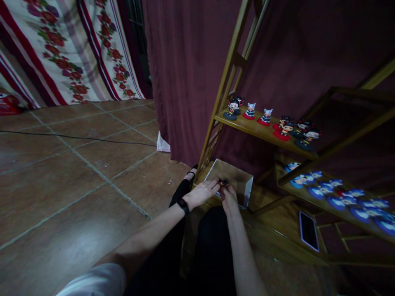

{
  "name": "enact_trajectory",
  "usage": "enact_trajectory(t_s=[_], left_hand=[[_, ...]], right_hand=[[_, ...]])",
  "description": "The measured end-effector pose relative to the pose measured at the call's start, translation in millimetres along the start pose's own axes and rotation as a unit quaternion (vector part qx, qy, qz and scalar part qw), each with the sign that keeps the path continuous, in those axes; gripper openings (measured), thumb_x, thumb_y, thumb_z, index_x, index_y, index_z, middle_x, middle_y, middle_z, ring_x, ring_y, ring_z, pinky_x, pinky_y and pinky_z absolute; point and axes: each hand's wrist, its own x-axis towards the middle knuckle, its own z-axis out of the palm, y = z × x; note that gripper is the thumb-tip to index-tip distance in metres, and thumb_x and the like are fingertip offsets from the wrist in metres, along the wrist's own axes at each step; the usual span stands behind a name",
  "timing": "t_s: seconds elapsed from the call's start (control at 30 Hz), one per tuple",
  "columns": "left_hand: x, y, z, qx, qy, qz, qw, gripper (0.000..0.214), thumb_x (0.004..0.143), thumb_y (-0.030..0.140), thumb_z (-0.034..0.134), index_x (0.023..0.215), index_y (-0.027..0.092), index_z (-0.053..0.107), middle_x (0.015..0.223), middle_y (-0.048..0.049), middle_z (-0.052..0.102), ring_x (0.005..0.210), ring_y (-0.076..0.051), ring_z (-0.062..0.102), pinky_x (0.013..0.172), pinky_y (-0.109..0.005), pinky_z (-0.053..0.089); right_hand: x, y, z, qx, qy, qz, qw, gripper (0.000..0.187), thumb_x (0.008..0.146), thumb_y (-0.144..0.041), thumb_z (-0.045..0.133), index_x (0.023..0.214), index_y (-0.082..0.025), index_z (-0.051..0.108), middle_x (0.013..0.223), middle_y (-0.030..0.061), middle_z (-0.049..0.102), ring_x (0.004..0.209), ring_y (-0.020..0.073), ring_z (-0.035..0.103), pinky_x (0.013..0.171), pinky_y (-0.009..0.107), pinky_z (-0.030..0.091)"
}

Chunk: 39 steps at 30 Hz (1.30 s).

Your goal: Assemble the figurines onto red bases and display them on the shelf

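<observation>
Head view, dim light. Both hands meet at the near rim of an open brown cardboard box (239,177), which sits low at the foot of a slanted wooden shelf (262,130). The left hand (202,192), with a black wristband (184,206), lies flat with its fingers (213,186) stretched out side by side, tips at a small dark object (224,182). The right hand (228,198) has its fingers curled in and appears to pinch that object just above the box rim. It is too small and too dark for us to identify. We judge it light, stiff and hard-surfaced, possibly smooth enough to slip. If it is like the black-haired figurines on round bases (286,128) on the shelf above, thin parts could snap, so its widest, lowest part is the safer place to grip. Blue figurines (336,196) fill the lower shelf, and a dark-screened phone (308,231) lies on the bottom board. We can read no brand, label or writing anywhere.
</observation>
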Motion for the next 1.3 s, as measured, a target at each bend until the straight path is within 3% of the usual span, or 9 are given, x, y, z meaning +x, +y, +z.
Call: enact_trajectory(t_s=[0.13,0.23,0.37,0.47,0.57,0.77,0.87,1.3], left_hand=[[-1,1,-1.4,-0.027,-0.001,-0.011,1.0,0.031,0.088,0.01,0.037,0.117,0.015,0.044,0.129,-0.016,0.047,0.114,-0.022,0.051,0.091,-0.036,0.046],[-2,4,-3.5,-0.091,-0.005,-0.062,0.994,0.034,0.085,0.008,0.04,0.116,0.018,0.047,0.128,-0.0123,0.048,0.11,-0.02,0.054,0.091,-0.034,0.047],[2,5,1.0,-0.229,0.065,-0.161,0.958,0.031,0.079,0.008,0.046,0.107,0.02,0.055,0.121,-0.0086,0.054,0.105,-0.019,0.057,0.089,-0.033,0.047],[6,1,13.2,-0.344,0.111,-0.238,0.901,0.022,0.074,0.01,0.053,0.093,0.018,0.062,0.096,-0.0067,0.065,0.089,-0.019,0.062,0.081,-0.032,0.049],[9,-5,27.6,-0.447,0.134,-0.321,0.824,0.014,0.072,0.018,0.059,0.084,0.015,0.065,0.074,-0.0041,0.067,0.068,-0.016,0.062,0.065,-0.026,0.049],[12,-10,39.9,-0.572,0.191,-0.406,0.687,0.019,0.057,0.023,0.074,0.07,0.013,0.065,0.066,-0.0033,0.067,0.061,-0.013,0.06,0.062,-0.025,0.047],[12,-11,39.4,-0.603,0.199,-0.432,0.64,0.024,0.053,0.025,0.077,0.069,0.011,0.065,0.061,-0.0031,0.065,0.055,-0.013,0.059,0.058,-0.025,0.047],[-3,-25,47.5,-0.627,0.181,-0.478,0.587,0.027,0.049,0.023,0.079,0.069,0.01,0.066,0.068,-0.007,0.069,0.058,-0.015,0.063,0.062,-0.029,0.051]], right_hand=[[-1,0,4,-0.007,0.011,-0.011,1.0,0.026,0.054,-0.018,0.074,0.077,-0.019,0.061,0.08,-0.0013,0.067,0.076,0.013,0.061,0.073,0.026,0.049],[-1,1,6,-0.019,0.014,-0.013,1.0,0.026,0.054,-0.02,0.073,0.077,-0.019,0.061,0.08,-0.0008,0.067,0.076,0.0137,0.061,0.074,0.027,0.048],[1,3,7,-0.049,0.033,-0.029,0.998,0.025,0.054,-0.023,0.072,0.076,-0.019,0.06,0.081,0.0001,0.068,0.077,0.015,0.062,0.075,0.03,0.048],[4,4,7,-0.072,0.05,-0.04,0.995,0.025,0.054,-0.025,0.072,0.075,-0.019,0.061,0.077,0.0,0.067,0.074,0.0152,0.061,0.074,0.03,0.047],[5,4,8,-0.092,0.054,-0.044,0.993,0.024,0.054,-0.027,0.072,0.074,-0.018,0.062,0.074,-0.0003,0.067,0.071,0.0145,0.061,0.072,0.028,0.046],[2,1,11,-0.114,0.026,-0.032,0.993,0.023,0.055,-0.032,0.072,0.072,-0.018,0.062,0.074,-0.0005,0.067,0.07,0.0143,0.061,0.07,0.028,0.046],[1,-1,14,-0.103,0.015,-0.018,0.994,0.024,0.055,-0.035,0.072,0.069,-0.018,0.061,0.074,0.0002,0.067,0.069,0.0153,0.062,0.07,0.03,0.049],[11,13,21,-0.154,0.004,0.047,0.987,0.033,0.046,-0.035,0.077,0.062,-0.02,0.053,0.064,-0.0049,0.06,0.058,0.013,0.06,0.059,0.029,0.051]])
